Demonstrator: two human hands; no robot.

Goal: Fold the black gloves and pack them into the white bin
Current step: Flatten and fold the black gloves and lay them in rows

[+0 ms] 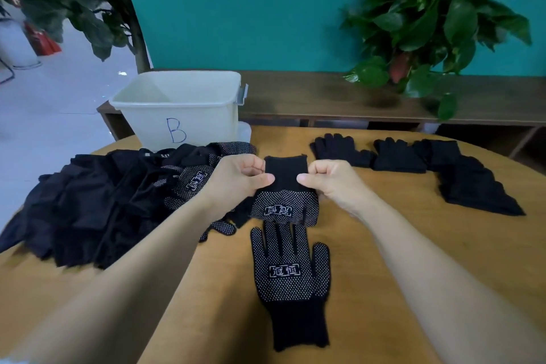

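Black dotted glove [285, 201] held at frame centre, cuff up, palm print facing camera. Left hand [236, 179] pinches the cuff's left edge between thumb and curled fingers; right hand [331, 180] pinches the right edge the same way. Both grips clenched on that cuff, which is stretched flat between them. Lower part of the held glove hangs down and overlaps the fingertips of a second glove [291, 278].

Second glove lies flat on the wooden counter [413, 245], lower centre of frame, fingers pointing away from the camera, cuff nearest the camera, dotted side up with a white printed label on the palm.

Left of frame: loose pile [97, 204] of black gloves and dark fabric on the counter, some dotted sides showing; it reaches to the base of the bin.

White bin [177, 106] stands at upper left centre, at the counter's far edge, marked with a blue "B" on its front wall. Contents cannot be made out from this angle.

Right of frame: row of plain black gloves [396, 155] lying flat, running into an overlapped stack [472, 186] toward the right edge.

Background: teal wall, dark shelf [325, 97] behind the counter, leafy plant [437, 21] upper right, another plant upper left.
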